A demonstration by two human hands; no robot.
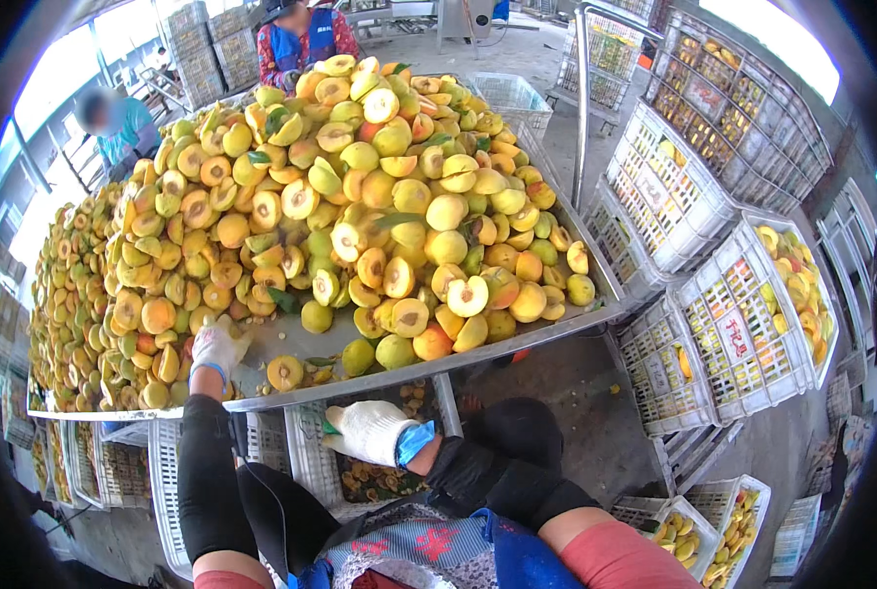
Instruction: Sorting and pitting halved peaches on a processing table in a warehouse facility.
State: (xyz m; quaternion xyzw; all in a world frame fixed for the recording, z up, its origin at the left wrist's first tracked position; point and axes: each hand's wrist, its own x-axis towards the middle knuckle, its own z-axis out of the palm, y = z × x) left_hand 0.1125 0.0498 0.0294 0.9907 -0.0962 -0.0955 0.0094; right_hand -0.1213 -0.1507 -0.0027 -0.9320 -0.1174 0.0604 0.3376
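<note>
A big heap of yellow peaches (409, 195), many of them halved with stones or hollows showing, covers the metal-rimmed table (438, 364). At the heap's front edge is my left hand (217, 347) in a white knitted glove, its fingers among the fruit; whether it grips a peach cannot be told. Close by lies a peach half (285, 373) with its cut face up. My right hand (368, 433), also gloved, is below the table's front edge, over a white plastic crate (313, 445) with peach stones (379, 482) inside. Something small and green (328, 427) shows at its fingertips, too hidden to name.
Stacked plastic crates of peaches (747, 331) stand right of the table beside a metal post (582, 110). More fruit crates (733, 526) sit at lower right. One person (302, 40) is behind the heap, another person (125, 132) at far left. Crates (122, 464) stand beneath the table.
</note>
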